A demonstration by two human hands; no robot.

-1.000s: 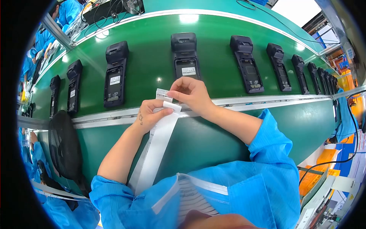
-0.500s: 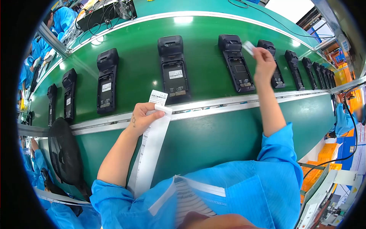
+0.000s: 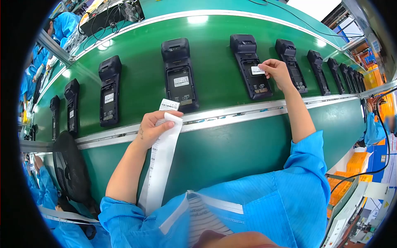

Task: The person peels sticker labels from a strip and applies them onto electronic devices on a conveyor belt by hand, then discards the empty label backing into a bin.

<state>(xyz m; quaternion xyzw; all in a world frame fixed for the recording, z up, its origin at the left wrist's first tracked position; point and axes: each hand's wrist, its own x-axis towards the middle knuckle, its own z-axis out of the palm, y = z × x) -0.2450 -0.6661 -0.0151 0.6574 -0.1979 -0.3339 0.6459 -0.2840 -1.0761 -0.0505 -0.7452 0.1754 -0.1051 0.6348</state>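
My left hand [image 3: 154, 127] is closed on a long white strip of printed labels [image 3: 162, 161], which hangs down toward my lap. Its printed top end sticks out above my fingers. Between the thumb and finger of my right hand [image 3: 278, 73] is a small white label [image 3: 257, 70]. That label is over the recessed back of a black handheld terminal [image 3: 250, 62]; whether it touches the surface I cannot tell. To the left lies another black terminal [image 3: 178, 62] with a white label [image 3: 181, 81] in its recess.
More terminals [image 3: 109, 87] lie in a row along the green belt [image 3: 140, 70], on both sides. A white metal rail [image 3: 223, 120] edges the belt. A black mesh chair back [image 3: 71, 169] stands at left. Other people in blue [image 3: 66, 27] are at the far left and right.
My right hand has brought the label down and left, from above the gap between terminals to the terminal's recess. The nearer terminals have shifted slightly left. My left hand keeps its grip.
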